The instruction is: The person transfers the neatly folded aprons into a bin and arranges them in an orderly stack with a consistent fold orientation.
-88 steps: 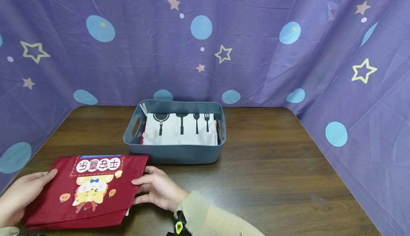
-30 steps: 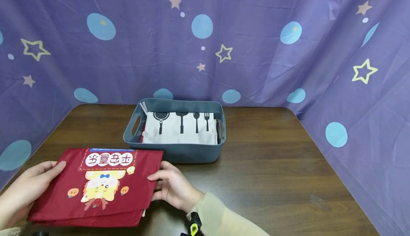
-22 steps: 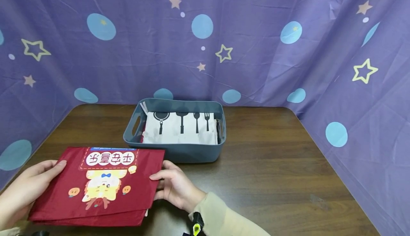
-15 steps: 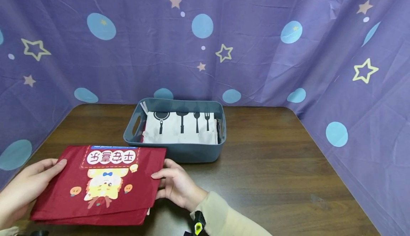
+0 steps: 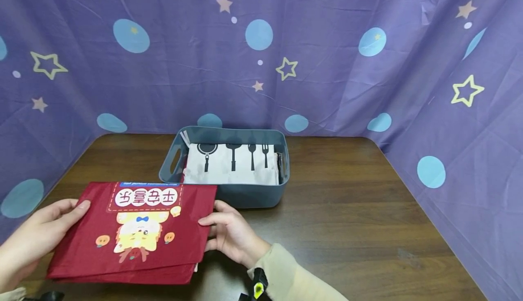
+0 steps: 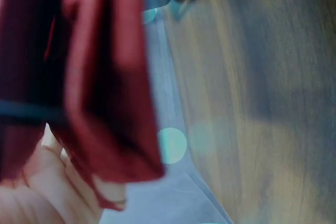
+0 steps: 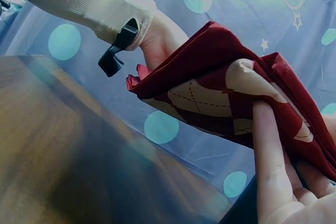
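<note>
The left hand (image 5: 30, 237) is seen at the left edge of a folded red cloth bag (image 5: 135, 233), thumb laid on top near the far left corner and the other fingers under the fabric, so the bag is gripped betw. thumb and fingers; in the left wrist view the red folds (image 6: 105, 87) are draped over the palm (image 6: 37, 182), though that view is blurred. The right hand (image 5: 230, 233) is closed on the bag's right edge, thumb on top approx. at mid-edge and the rest of the fingers curled beneath; in the right wrist view a finger (image 7: 268, 145) is pressed along the red fabric (image 7: 220, 77) and a beige sleeve w/ a black strap (image 7: 118, 51) is seen on the other arm. The bag is held flat betw. both hands, low over the near left part of the dark wooden table (image 5: 347, 210); whether its underside is touching the table cannot be told. A cartoon print w/ white characters, upside down to the viewer, is shown on its top face. Just beyond the bag's far right corner, a grey-blue plastic bin (image 5: 245, 196) is set on the table, w/ a white cloth (image 5: 230, 165) printed w/ black kitchen utensils laid inside. The table is enclosed at back and sides by a purple curtain (image 5: 327, 65) patterned w/ stars and blue dots.
</note>
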A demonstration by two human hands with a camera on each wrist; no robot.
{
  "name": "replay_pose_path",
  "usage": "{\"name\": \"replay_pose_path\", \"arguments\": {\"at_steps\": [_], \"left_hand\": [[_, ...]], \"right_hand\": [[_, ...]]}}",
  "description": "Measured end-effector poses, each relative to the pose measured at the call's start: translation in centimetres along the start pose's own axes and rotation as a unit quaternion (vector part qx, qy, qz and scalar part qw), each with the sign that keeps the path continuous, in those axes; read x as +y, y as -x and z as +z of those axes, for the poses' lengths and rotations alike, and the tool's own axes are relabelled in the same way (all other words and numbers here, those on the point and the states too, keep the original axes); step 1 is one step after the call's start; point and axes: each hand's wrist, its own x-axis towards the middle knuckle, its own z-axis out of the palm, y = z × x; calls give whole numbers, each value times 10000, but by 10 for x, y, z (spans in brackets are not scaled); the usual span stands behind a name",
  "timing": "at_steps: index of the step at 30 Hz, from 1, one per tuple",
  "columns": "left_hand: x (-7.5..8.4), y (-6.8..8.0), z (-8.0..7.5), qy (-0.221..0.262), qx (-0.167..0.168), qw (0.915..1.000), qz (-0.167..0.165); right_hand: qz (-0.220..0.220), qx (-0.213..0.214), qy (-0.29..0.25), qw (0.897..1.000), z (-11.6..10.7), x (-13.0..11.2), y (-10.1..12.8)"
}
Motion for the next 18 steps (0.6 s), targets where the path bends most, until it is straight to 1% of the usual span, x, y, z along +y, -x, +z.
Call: {"name": "replay_pose_path", "arguments": {"at_steps": [3,12,15,18], "left_hand": [[-1,0,1,92,34,9999,78],[5,3,5,129,-90,9999,44],[6,3,5,340,-199,9992,33],[8,2,3,649,-393,9971,-39]], "right_hand": [[0,-50,42,10000,-1,-3,1],[33,-10,92,10000,-6,-9,2],[20,-30,157,9999,-7,-12,3],[-5,-34,199,9998,-8,-16,5]]}}
